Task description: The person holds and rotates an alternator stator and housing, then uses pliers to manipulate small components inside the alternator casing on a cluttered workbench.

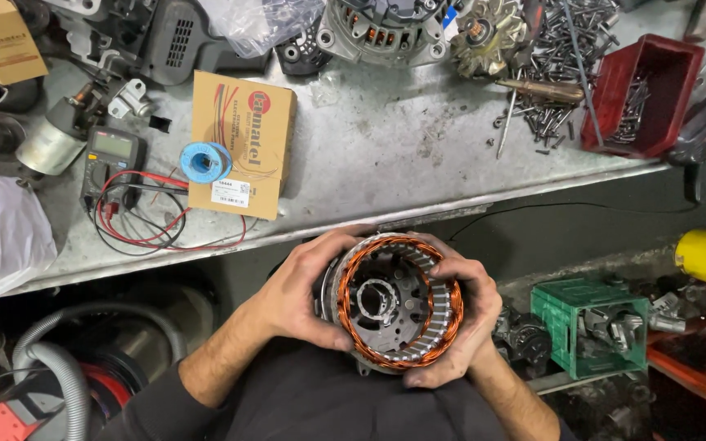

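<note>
Both hands (300, 290) (463, 314) clasp a copper-wound stator (398, 302); red bin (643, 94) holds screws.

A repair workshop: metal bench (386, 155) strewn with screws (561, 49), multimeter (112, 163).

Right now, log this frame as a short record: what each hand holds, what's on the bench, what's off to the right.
left hand: grips the left side of the stator
right hand: wraps its right side
stator: round, copper windings around the rim, open end up
bench: cardboard box, blue wire spool, multimeter with red and black leads
bench right end: red bin, loose screws
lower right: green crate
</note>
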